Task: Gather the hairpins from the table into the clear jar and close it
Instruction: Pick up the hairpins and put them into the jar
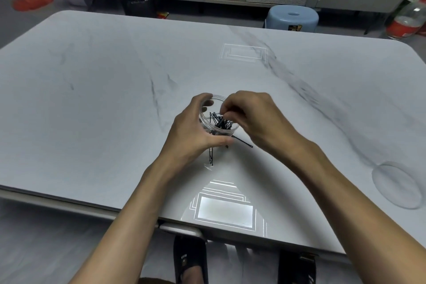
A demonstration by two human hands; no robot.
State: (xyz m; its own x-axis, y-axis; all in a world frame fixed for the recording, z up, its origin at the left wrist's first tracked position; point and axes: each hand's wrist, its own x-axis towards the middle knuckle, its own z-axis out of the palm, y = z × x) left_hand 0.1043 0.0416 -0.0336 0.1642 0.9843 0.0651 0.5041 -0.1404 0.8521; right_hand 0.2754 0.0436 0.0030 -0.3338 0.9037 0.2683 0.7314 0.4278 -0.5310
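Two hands meet at the jar (217, 99): the left hand (191, 136) curls round its wall; the right hand (251, 117), fingertips (224, 110) bunched, pinches the hairpins (222, 122) at its mouth. Stray pins (242, 142) lie just beside the jar; the lid (397, 184) sits well right of it.

Blue stool (292, 18), black bin (138, 2)
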